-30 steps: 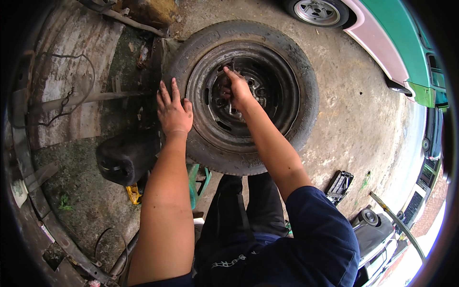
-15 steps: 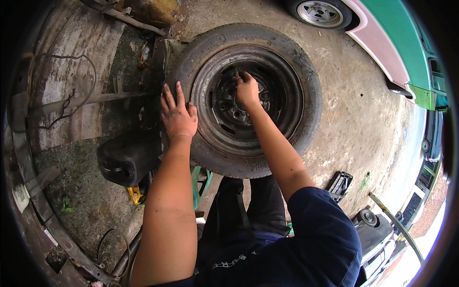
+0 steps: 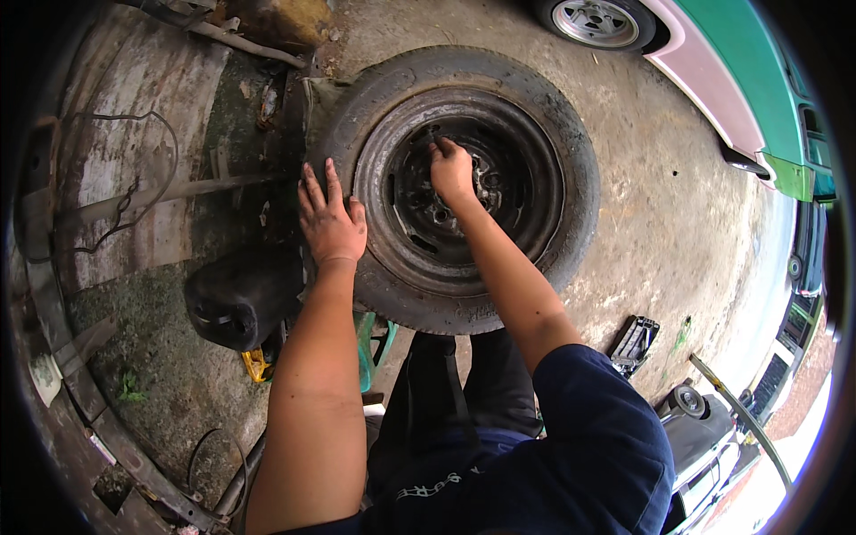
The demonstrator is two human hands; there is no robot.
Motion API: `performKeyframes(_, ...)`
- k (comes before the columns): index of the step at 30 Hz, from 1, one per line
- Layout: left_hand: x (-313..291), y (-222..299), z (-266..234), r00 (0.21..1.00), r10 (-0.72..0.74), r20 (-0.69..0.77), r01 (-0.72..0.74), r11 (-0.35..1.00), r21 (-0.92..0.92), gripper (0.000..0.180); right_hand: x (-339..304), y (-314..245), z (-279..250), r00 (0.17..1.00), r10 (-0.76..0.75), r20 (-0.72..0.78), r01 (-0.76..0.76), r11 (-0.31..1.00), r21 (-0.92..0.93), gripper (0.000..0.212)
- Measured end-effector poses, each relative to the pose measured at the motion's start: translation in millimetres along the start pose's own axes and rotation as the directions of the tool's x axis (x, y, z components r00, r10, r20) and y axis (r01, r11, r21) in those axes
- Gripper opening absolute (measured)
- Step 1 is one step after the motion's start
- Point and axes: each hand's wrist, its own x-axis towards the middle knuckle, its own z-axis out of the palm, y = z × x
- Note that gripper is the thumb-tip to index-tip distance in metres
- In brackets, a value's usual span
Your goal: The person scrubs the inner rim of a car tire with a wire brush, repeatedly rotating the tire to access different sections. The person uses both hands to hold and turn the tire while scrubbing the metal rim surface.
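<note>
A worn car wheel faces me, its dark, scuffed tyre (image 3: pixel 567 178) mounted on a rusty, dirty steel rim (image 3: pixel 378 192). Against the left side of the tyre rests my left hand (image 3: pixel 335 223), open, with fingers spread and darkened by grime. My right hand (image 3: pixel 453 172) reaches inside the rim near its centre, with thumb and fingers pinched together by the upper left of the hub area. What those fingertips hold, if anything, is too small and dark to make out. Bolt or nut shapes (image 3: pixel 441 215) show around the hub, partly covered by my right hand.
A black rounded container (image 3: pixel 234 299) stands left of the wheel, near a yellow object (image 3: pixel 256 366). Something green (image 3: pixel 366 349) is below the tyre. On the concrete at right lies a black plastic tray-like case (image 3: pixel 634 344). A green and pink vehicle (image 3: pixel 704 85) is parked at upper right.
My right hand has shifted slightly left inside the rim, its fingers still pinched. My left hand stays against the tyre.
</note>
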Motion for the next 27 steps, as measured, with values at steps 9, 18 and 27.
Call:
performKeyframes(9,-0.3,0.1,-1.2,1.0,-0.008,0.026,0.007,1.0,0.019,0.073,18.6,9.6,-20.5,0.994,-0.04,0.106,0.055,0.989,-0.137,0.029)
performKeyframes(18,-3.2,0.0,-0.8,0.999,-0.015,0.045,0.014,1.0,0.018,0.073,13.7,2.5,-20.2,0.997,-0.03,0.077,0.036,0.996,-0.086,0.027)
performKeyframes(27,-3.5,-0.4,-0.3,0.999,0.006,0.039,-0.007,1.0,0.025,0.075,18.4,0.4,-26.4,0.936,-0.142,0.321,0.226,0.944,-0.241,0.03)
